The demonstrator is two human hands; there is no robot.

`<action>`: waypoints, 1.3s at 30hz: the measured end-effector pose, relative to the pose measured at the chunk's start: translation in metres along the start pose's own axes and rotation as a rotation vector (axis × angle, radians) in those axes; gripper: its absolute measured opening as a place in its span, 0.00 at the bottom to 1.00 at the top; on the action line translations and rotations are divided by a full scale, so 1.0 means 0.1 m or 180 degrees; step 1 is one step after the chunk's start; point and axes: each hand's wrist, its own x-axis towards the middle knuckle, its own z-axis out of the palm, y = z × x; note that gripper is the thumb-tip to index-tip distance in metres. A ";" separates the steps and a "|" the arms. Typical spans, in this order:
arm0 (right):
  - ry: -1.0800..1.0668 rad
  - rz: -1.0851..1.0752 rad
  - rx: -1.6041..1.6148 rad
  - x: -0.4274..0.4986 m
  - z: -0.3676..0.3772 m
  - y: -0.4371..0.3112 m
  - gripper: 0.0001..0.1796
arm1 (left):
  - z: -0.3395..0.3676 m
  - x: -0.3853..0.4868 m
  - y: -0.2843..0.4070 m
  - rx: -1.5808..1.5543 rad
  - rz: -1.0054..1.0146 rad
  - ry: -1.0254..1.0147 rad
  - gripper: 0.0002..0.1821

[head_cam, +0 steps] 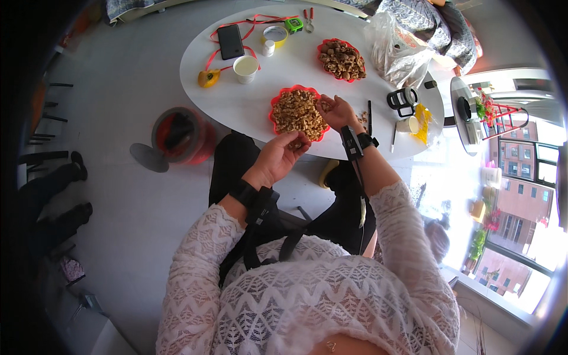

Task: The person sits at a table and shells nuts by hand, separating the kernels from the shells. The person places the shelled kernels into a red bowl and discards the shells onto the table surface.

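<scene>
A red scalloped tray (272, 116) heaped with shelled walnut kernels (296, 112) stands at the near edge of the white oval table. My left hand (282, 153) is palm up at its near rim, fingers curled around what looks like a piece of walnut (294, 144). Over the tray's right rim is my right hand (338, 113), its fingers curled about another walnut piece (326, 106). Behind, a second red tray (319, 55) holds whole and cracked walnuts (342, 61). Small walnut crumbs (364, 120) lie right of my right hand, beside a black stick-like thing (370, 117).
Left on the table (199, 49) are a phone (230, 41), a paper cup (246, 69), a white bottle (268, 48) and a yellow fruit (208, 78). Right are a plastic bag (395, 53), a glass mug (403, 98) and another cup (407, 125). A lidded bin (179, 135) stands lower left.
</scene>
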 end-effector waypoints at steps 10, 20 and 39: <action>0.0124 -0.0103 -0.0614 -0.02 0.13 0.02 0.29 | -0.01 0.04 0.06 -0.0150 0.0005 -0.0074 0.12; -0.0922 -0.1381 -0.2022 -1.17 0.21 0.27 0.05 | 0.37 -0.06 -0.05 -0.0011 0.0270 -0.0185 0.16; -0.0163 -0.3454 -0.4356 -2.49 0.12 0.48 0.09 | 0.82 -0.18 -0.65 0.1104 0.0215 -0.0599 0.16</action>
